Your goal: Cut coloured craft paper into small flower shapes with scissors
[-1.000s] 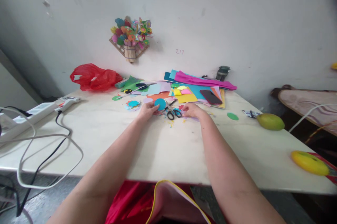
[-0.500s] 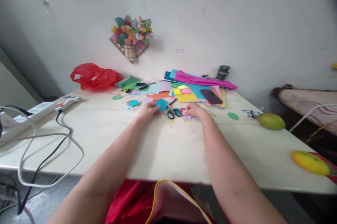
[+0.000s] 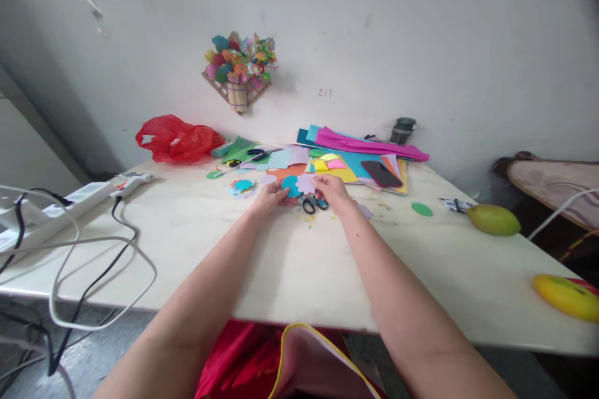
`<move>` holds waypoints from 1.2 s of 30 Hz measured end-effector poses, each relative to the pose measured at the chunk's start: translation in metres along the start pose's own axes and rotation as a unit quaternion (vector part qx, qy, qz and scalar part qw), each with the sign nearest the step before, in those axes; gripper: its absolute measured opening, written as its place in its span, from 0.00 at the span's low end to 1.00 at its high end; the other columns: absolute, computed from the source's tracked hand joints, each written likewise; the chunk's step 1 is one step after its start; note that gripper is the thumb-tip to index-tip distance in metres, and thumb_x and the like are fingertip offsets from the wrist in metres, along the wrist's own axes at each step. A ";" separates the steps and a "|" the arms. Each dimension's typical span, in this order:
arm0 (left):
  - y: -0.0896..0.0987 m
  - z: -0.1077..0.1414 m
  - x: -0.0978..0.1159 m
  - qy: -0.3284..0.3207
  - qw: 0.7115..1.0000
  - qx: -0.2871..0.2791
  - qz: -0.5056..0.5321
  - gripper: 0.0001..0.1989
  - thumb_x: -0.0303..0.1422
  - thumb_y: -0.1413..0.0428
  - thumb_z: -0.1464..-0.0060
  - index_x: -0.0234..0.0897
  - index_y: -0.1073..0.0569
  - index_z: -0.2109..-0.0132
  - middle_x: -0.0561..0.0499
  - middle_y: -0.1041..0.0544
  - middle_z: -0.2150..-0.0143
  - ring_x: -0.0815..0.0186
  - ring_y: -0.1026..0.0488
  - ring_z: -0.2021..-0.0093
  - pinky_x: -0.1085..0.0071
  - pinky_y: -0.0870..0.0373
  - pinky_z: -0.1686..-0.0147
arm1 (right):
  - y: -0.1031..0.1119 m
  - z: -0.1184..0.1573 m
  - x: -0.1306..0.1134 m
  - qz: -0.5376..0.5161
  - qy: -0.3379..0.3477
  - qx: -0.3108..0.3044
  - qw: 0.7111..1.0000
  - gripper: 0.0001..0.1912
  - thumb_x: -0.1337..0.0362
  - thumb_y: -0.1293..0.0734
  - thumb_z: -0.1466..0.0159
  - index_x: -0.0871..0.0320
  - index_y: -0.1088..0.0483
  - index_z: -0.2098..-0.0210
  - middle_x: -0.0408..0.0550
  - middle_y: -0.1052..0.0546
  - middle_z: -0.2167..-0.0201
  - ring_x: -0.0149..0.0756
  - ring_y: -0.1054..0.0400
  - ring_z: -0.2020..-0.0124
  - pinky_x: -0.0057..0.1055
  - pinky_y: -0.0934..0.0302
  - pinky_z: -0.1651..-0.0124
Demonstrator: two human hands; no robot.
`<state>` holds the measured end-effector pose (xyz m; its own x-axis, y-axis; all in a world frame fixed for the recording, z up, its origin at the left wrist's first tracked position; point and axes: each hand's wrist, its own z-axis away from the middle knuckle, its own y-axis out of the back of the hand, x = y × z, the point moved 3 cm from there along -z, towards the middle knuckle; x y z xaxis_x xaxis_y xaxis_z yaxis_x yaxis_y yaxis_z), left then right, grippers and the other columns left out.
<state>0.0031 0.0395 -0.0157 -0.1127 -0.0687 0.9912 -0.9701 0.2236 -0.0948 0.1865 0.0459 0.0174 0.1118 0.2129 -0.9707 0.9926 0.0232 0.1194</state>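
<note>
My left hand is closed on the edge of a blue paper circle. Pinched in my right hand is a lilac paper flower with a scalloped edge. The flower meets or overlaps the circle's right side; whether they touch is hard to tell. Just below them on the table lie scissors with black handles, their blades partly hidden by the paper. A small pile of cut paper flowers, a blue one on top, sits left of my left hand. A lilac circle lies partly behind my right wrist.
Coloured paper sheets, a phone and a second pair of scissors lie at the back. A red plastic bag and a power strip with cables are left. A green mango and a yellow fruit are right.
My right hand has lifted the lilac flower from beside the scissors and moved left, up against the blue circle. My left hand keeps the circle. The view has shifted slightly left.
</note>
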 end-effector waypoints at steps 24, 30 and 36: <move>-0.001 0.002 -0.004 0.036 0.999 -0.038 0.007 0.10 0.32 0.37 0.52 0.32 0.28 0.63 0.44 0.19 0.69 0.59 0.20 0.67 0.66 0.24 0.64 | -0.022 0.006 0.014 -0.074 -0.061 0.051 0.994 0.05 0.67 0.28 0.53 0.60 0.27 0.81 0.42 0.26 0.82 0.26 0.37 0.81 0.23 0.39 0.76; -0.001 0.005 -0.002 0.030 0.998 -0.048 0.022 0.15 0.34 0.35 0.55 0.32 0.28 0.61 0.43 0.19 0.69 0.59 0.20 0.67 0.67 0.24 0.65 | -0.021 0.008 0.014 -0.084 -0.069 0.055 0.993 0.03 0.69 0.30 0.51 0.60 0.28 0.79 0.40 0.28 0.83 0.26 0.36 0.80 0.21 0.40 0.76; -0.001 0.006 0.000 0.030 0.998 -0.040 0.030 0.16 0.34 0.34 0.57 0.32 0.29 0.64 0.43 0.20 0.68 0.58 0.20 0.67 0.65 0.24 0.64 | -0.022 0.008 0.016 -0.098 -0.083 0.046 0.991 0.04 0.69 0.29 0.52 0.60 0.29 0.80 0.41 0.28 0.84 0.25 0.39 0.83 0.21 0.42 0.80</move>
<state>0.0029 0.0331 -0.0161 -0.1551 0.0045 0.9879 -0.9411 0.3034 -0.1492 0.1672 0.0405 -0.0022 -0.0848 0.0503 -0.9951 0.9953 -0.0427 -0.0870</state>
